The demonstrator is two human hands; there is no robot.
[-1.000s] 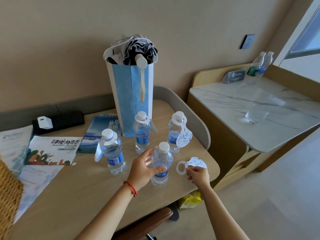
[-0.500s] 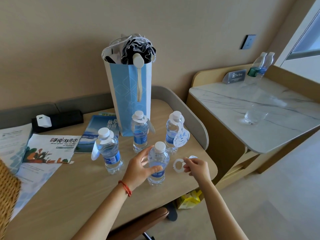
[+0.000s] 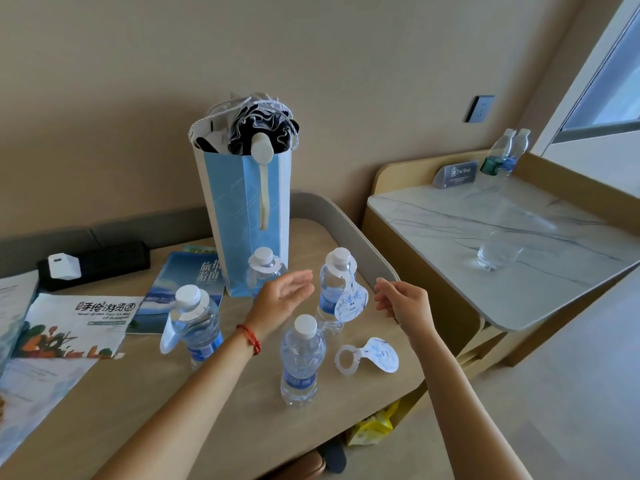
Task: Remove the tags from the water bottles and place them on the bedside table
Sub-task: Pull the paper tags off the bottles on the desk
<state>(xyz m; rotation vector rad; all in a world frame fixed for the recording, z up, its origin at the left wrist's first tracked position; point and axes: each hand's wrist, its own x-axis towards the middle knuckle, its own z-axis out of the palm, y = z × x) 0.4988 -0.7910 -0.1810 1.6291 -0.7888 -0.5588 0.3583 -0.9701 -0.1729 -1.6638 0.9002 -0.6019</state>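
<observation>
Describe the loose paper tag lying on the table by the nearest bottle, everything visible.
The white paper bottle tag with blue print lies on the light wooden tabletop, right of the nearest clear plastic water bottle with a white cap, apart from it. It has a ring with a round hole at its left end and a wider rounded flap at its right, which curls up slightly. The blue printing is too small to read. No hand touches it.

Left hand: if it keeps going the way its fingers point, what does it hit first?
Probably the tagged clear plastic water bottle with white cap at back right. The open left hand points right and slightly away toward it; depth is unclear from one view.
</observation>
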